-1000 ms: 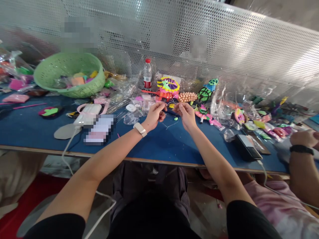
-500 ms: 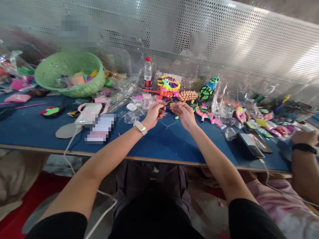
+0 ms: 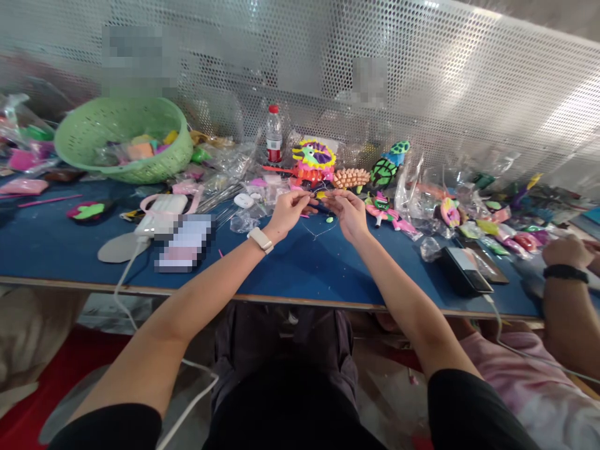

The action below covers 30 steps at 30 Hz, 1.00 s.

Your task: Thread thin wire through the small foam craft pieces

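My left hand (image 3: 291, 214), with a light band on the wrist, is closed in a pinch above the blue table (image 3: 300, 275). What lies between its fingertips is too small to make out. Facing it, my right hand (image 3: 345, 211) pinches a small yellow piece (image 3: 320, 195), which shows in the narrow gap between the hands. Below them a thin pale strand (image 3: 315, 237) lies on the tabletop, beside a small light-green bit (image 3: 330, 219). Just behind my fingers stand a yellow, purple and pink clay figure (image 3: 313, 156) and a brown bumpy one (image 3: 350, 179).
A green basket (image 3: 154, 173) and a red-capped bottle (image 3: 274, 134) stand at the back. A phone (image 3: 185, 244) lies left, a black device (image 3: 464, 272) right. A green-and-black turtle figure (image 3: 384, 170) stands behind. A neighbour's hand (image 3: 568, 251) is at far right.
My hands stay close together, with the yellow piece showing more clearly between the fingertips. The whole view has shifted slightly, and the neighbour's hand has moved a little.
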Each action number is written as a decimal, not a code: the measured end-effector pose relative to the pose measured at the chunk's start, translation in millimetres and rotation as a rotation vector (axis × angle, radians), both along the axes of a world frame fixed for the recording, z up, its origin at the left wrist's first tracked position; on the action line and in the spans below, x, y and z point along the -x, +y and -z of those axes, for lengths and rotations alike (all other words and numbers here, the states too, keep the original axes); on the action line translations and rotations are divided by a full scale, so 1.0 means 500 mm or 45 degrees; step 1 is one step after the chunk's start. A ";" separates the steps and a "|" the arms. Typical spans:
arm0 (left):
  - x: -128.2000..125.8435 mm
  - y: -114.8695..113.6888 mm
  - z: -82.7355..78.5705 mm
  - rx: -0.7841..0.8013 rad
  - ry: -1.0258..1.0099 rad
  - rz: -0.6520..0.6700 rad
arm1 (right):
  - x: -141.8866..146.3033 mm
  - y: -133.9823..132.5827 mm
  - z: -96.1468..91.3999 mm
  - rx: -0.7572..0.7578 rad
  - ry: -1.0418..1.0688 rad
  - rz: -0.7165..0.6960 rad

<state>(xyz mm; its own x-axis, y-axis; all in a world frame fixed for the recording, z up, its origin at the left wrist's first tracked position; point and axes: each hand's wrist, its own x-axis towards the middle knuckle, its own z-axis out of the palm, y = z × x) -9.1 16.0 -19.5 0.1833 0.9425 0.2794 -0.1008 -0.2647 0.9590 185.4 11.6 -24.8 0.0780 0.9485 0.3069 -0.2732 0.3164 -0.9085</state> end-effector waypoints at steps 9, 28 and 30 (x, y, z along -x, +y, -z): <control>-0.003 -0.015 -0.011 0.061 0.028 0.000 | -0.002 0.002 -0.002 -0.029 0.030 0.036; -0.003 -0.031 -0.034 0.102 0.027 0.027 | -0.008 0.000 -0.005 -0.090 -0.125 0.025; -0.003 -0.030 -0.032 0.087 0.023 0.028 | -0.009 0.004 0.002 -0.097 -0.147 0.024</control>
